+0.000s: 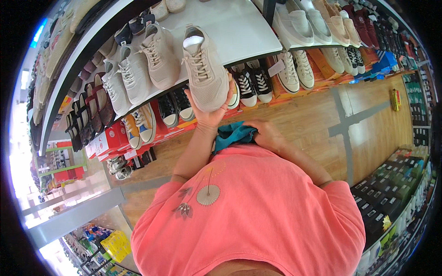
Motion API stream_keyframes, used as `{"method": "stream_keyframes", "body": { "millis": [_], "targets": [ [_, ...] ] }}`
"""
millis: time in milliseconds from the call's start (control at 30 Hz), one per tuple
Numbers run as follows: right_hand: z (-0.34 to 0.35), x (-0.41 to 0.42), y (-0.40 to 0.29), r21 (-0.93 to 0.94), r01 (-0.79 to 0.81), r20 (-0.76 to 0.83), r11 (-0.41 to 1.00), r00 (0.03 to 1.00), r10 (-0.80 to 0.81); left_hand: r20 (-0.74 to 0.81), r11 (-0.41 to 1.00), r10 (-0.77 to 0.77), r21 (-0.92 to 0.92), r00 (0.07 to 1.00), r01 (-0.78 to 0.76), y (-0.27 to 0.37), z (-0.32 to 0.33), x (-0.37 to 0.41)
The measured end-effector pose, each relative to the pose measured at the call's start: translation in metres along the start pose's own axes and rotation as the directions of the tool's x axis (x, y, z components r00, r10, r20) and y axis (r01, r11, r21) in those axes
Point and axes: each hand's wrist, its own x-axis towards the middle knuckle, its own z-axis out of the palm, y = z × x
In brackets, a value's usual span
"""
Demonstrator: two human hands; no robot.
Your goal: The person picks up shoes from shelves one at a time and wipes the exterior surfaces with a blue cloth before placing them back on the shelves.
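Note:
A beige knit lace-up sneaker (208,77) rests in my left hand (210,115), toe towards me, with white stuffing in its opening. My palm and fingers cup it from below at the front edge of the white shelf (238,31). Close to my body, my right hand (267,134) grips a teal cloth (234,134), which hangs bunched against my shirt. A matching beige sneaker (160,60) stands on the shelf, left of the held one. Beside it sits a pair of white lace-up sneakers (126,77).
Below the shelf, black canvas sneakers (250,84) and white high-tops (293,70) stand on orange and red shoe boxes (112,139). Grey slip-ons (300,26) occupy the shelf's right section. Dark boxes (380,193) are stacked at right. The wood-look floor (304,127) has grey tape strips.

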Motion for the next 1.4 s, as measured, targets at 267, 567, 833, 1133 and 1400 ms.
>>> {"method": "stream_keyframes", "body": {
  "millis": [267, 567, 833, 1133, 1400],
  "targets": [
    [-0.030, -0.005, 0.001, 0.212, 0.041, -0.594, 0.977, 0.799, 0.096, -0.286, 0.799, 0.279, 0.599, 0.917, -0.056, -0.014, 0.020, -0.009],
    [-0.070, 0.039, -0.068, -0.470, 0.353, -0.503, 0.809, 0.646, -0.574, -0.015, 0.350, 0.271, 0.933, 0.963, -0.084, -0.053, 0.022, -0.033],
    [-0.022, 0.015, -0.063, -0.300, 0.516, -0.260, 0.802, 0.765, -0.589, -0.309, 0.620, 0.223, 0.777, 0.924, 0.110, -0.044, 0.011, -0.061],
    [-0.023, 0.013, -0.033, -0.087, 0.578, -0.375, 0.812, 0.736, -0.564, -0.241, 0.817, 0.053, 0.568, 0.969, 0.097, -0.048, 0.032, -0.054],
    [-0.038, 0.031, -0.017, 0.193, 0.431, -0.644, 0.882, 0.733, -0.217, -0.175, 0.789, -0.053, 0.596, 0.983, 0.149, -0.054, 0.026, -0.062]
  ]
}}
